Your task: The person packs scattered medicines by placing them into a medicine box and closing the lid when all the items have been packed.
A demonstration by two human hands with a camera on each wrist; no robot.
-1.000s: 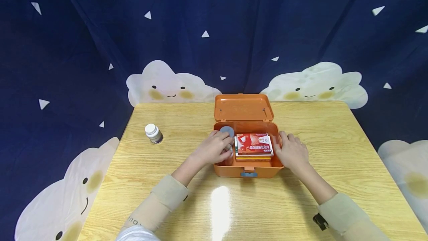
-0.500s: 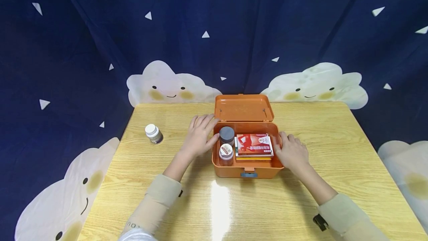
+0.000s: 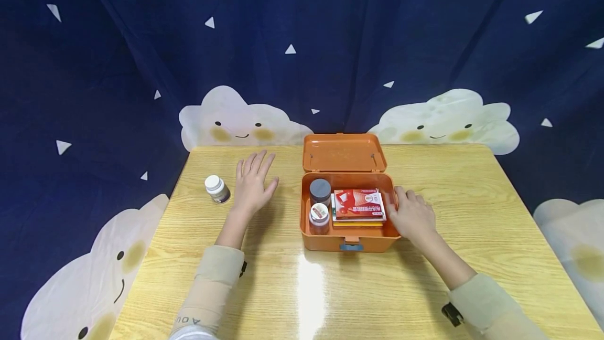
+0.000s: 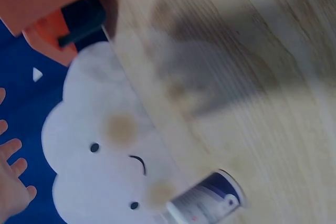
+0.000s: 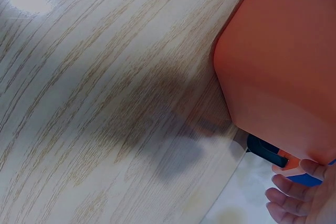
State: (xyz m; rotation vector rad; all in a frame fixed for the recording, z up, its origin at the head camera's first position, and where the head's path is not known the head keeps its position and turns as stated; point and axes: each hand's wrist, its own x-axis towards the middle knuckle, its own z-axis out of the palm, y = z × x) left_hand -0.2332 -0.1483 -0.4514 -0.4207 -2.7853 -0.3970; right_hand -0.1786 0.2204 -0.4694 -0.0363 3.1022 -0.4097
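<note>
My left hand (image 3: 251, 189) is held over the table, fingers spread and nothing in it. Just left of it stands a white-capped pill bottle (image 3: 217, 189), whose dark blue and white label (image 4: 210, 200) shows in the left wrist view. My right hand (image 3: 413, 218) holds the right wall of an open orange box (image 3: 325, 242), thumb over the rim and fingers outside. Inside the box, at left, are a grey-lidded jar (image 3: 320, 190) and a second bottle with a white, printed cap (image 3: 319, 212). Right of them lies a stack of medicine boxes, a red one (image 3: 358, 203) on top.
The box's lid (image 3: 343, 152) is tipped back towards the curtain. A blue-grey latch (image 3: 351, 246) sits on its front. A dark blue curtain (image 3: 330, 41) with white clouds hangs behind the wooden table (image 3: 472, 198).
My left hand has let go of the white-capped bottle inside the box and moved left, out of the box, towards the pill bottle on the table. My right hand has stayed put.
</note>
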